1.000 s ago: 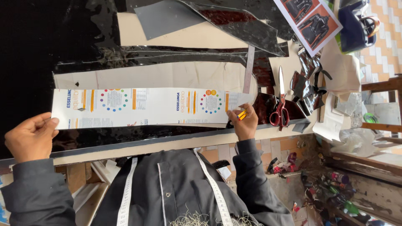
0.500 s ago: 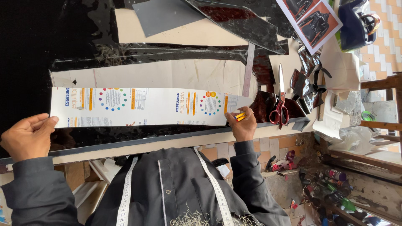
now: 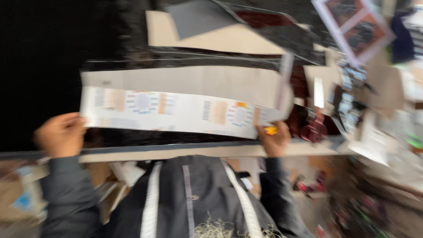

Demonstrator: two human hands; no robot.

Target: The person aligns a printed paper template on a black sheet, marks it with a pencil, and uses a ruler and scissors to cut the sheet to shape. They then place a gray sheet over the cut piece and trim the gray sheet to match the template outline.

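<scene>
Head view: left hand [image 3: 61, 134] and right hand [image 3: 274, 140] grip the printed strip's [image 3: 176, 112] ends.

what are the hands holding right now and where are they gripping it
Both hold one long printed paper strip by its ends: the left hand at one short end, the right hand at the other, with a small yellow-orange object, too blurred to identify, in its fingers.

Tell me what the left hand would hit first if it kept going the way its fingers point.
Probably the long printed paper strip: the left hand already grips its end, fingers pointing along it. The frame is blurred, so depth is uncertain.
</scene>
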